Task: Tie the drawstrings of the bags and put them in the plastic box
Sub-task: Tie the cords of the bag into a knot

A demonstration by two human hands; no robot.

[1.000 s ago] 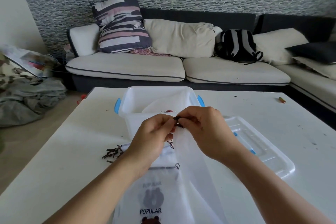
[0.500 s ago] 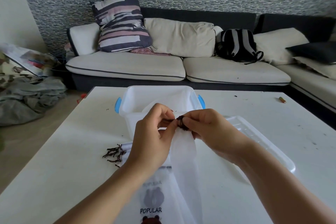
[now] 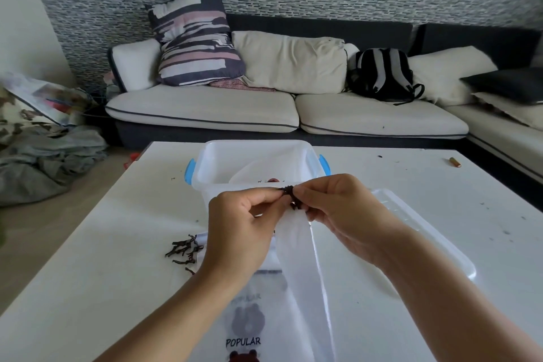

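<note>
**Head view: both hands pinch the drawstring at the neck of a held-up bag**

Head view, looking down at a white glossy table (image 3: 88, 288).

- Left hand (image 3: 241, 226): fingers curled, thumb and fingertips pinching the dark brown drawstring cord (image 3: 289, 193) from the left.
- Right hand (image 3: 343, 209): fingers curled, pinching the same cord from the right. The fingertips of the two hands nearly meet at the cord.
- Translucent white drawstring bag (image 3: 296, 247): held above the table by its gathered neck, hanging down toward the camera as a narrow, soft, frosted strip. The cord forms a small dark bunch at the top; whether a knot is formed cannot be told.
- Stack of flat translucent bags printed with a bear and the word "POPULAR" (image 3: 246, 329): lies on the table under the forearms, at the near edge. Its loose dark cord ends (image 3: 183, 251) splay out on the table to the left of the left hand.
- Clear plastic box with blue side latches (image 3: 205, 167): stands on the table just behind the hands, open. A translucent white bag already lies inside.
- Clear plastic lid (image 3: 426, 232): lies flat on the table right of the box, partly under the right forearm.
- Small dark specks are scattered on the right part of the table.
</note>
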